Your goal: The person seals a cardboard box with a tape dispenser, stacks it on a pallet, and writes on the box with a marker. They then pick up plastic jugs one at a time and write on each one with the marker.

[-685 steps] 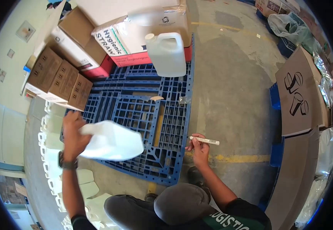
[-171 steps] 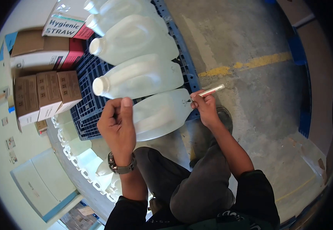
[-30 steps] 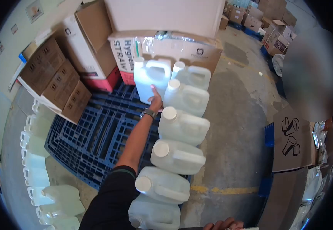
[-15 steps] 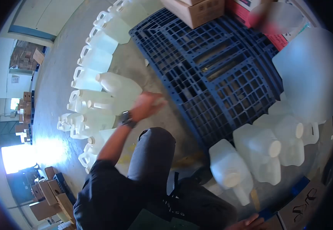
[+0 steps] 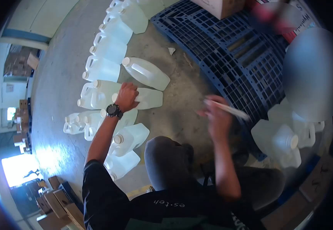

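Note:
My left hand [image 5: 127, 96], with a black watch at the wrist, is closed at the handle of a translucent plastic jug [image 5: 150, 98] lying on the floor. Another jug [image 5: 146, 73] with a white cap lies just beyond it. My right hand [image 5: 219, 111] is raised near the pallet's edge, its fingers closed round a slim white marker-like stick [image 5: 233, 110]; motion blurs both. Closer to my knee, a capped jug [image 5: 132, 137] lies on its side among several others.
A row of jugs [image 5: 110, 48] runs away at the left. The blue plastic pallet [image 5: 208, 73] stands at the right, bearing a cardboard box [image 5: 224, 7]. More jugs [image 5: 275, 138] are at lower right. A large blurred round shape [image 5: 310, 73] covers the right side.
My left hand has moved left onto a jug. My right hand has come up from the bottom edge with the white stick. The view has shifted, and the nearest lower-right jug no longer shows.

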Action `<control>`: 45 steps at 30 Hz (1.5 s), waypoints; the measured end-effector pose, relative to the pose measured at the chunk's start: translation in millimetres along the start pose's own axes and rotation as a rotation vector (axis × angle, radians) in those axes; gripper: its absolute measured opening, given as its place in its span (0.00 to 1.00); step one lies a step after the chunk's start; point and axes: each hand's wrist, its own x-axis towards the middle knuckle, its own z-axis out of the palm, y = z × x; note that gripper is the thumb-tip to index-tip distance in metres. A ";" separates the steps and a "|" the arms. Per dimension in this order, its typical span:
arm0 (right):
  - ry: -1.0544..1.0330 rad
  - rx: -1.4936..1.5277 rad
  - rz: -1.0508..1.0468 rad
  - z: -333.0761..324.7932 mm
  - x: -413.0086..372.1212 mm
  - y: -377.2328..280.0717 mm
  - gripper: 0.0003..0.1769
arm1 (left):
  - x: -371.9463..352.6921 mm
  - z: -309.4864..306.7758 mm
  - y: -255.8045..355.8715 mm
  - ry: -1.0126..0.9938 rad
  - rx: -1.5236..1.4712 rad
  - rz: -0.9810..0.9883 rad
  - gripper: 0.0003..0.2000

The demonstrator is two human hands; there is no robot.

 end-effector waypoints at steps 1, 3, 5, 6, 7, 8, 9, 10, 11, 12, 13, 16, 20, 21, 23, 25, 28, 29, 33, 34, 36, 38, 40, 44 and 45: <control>-0.059 0.042 0.054 5.8 18.4 56.1 0.08 | -0.5 -0.9 5.0 -0.039 0.016 0.030 0.11; -0.093 0.244 0.205 26.0 32.5 131.7 0.08 | -18.0 1.8 19.7 -0.046 -0.066 0.021 0.10; -0.042 0.339 0.306 34.9 29.9 187.6 0.08 | -22.1 10.2 33.7 0.048 -0.236 -0.028 0.08; -0.025 0.332 0.363 36.4 25.8 211.6 0.07 | -17.2 16.2 37.6 0.017 -0.240 -0.005 0.08; -0.015 0.321 0.425 34.7 22.4 228.6 0.07 | -11.7 23.0 42.2 0.090 -0.278 -0.008 0.07; 0.012 0.333 0.440 31.4 21.5 244.1 0.07 | -7.3 27.6 44.8 0.162 -0.315 -0.011 0.06; 0.035 0.363 0.404 29.6 25.2 254.4 0.07 | -1.5 29.5 45.0 0.133 -0.318 0.004 0.06; 0.054 0.393 0.365 29.1 28.0 263.3 0.08 | 5.8 29.2 43.9 0.140 -0.339 -0.050 0.06; 0.070 0.408 0.370 31.6 29.4 271.0 0.08 | 12.0 27.3 42.2 0.153 -0.354 -0.107 0.07; 0.048 0.415 0.392 36.5 32.1 275.4 0.08 | 16.5 25.1 40.9 0.123 -0.350 -0.107 0.07; 0.020 0.421 0.412 41.4 37.3 278.6 0.08 | 17.7 24.6 40.5 0.116 -0.341 -0.104 0.07; -0.024 0.355 0.407 55.3 49.0 285.5 0.08 | 14.8 24.5 42.9 0.080 -0.367 -0.151 0.10; 0.024 0.336 0.404 57.2 47.9 284.7 0.08 | 17.3 23.4 42.7 0.040 -0.321 -0.191 0.11; -0.031 0.306 0.407 54.6 46.8 288.2 0.09 | 17.2 23.5 43.0 0.034 -0.326 -0.184 0.11; -0.082 0.284 0.413 56.2 41.2 295.0 0.09 | 16.8 23.4 41.8 0.020 -0.325 -0.175 0.12; 0.079 0.240 0.385 56.4 36.9 296.1 0.09 | 18.0 25.5 42.0 0.047 -0.316 -0.183 0.12; 0.001 0.306 0.436 49.7 35.7 297.7 0.05 | 17.4 25.0 42.8 0.046 -0.320 -0.170 0.12; 0.003 0.314 0.436 51.0 34.5 299.4 0.05 | 15.5 24.6 43.1 0.042 -0.314 -0.166 0.12; 0.067 0.301 0.357 48.4 42.3 307.1 0.08 | 17.1 26.3 43.9 0.051 -0.308 -0.168 0.11; 0.042 0.307 0.347 47.0 42.5 309.6 0.07 | 16.5 25.9 43.9 0.061 -0.313 -0.167 0.11; 0.048 0.325 0.359 47.3 39.8 313.1 0.06 | 16.1 25.1 44.7 0.052 -0.314 -0.175 0.11; 0.052 0.343 0.376 46.8 40.5 317.1 0.04 | 16.8 24.7 43.3 0.039 -0.313 -0.188 0.11; 0.092 0.419 0.438 41.5 40.9 319.2 0.05 | 16.8 26.6 43.0 0.066 -0.313 -0.186 0.11; 0.014 0.380 0.446 37.0 41.6 325.9 0.06 | 16.4 24.5 44.3 0.062 -0.304 -0.193 0.12; 0.039 0.394 0.442 39.0 42.6 324.8 0.06 | 17.8 23.1 44.8 0.056 -0.301 -0.196 0.12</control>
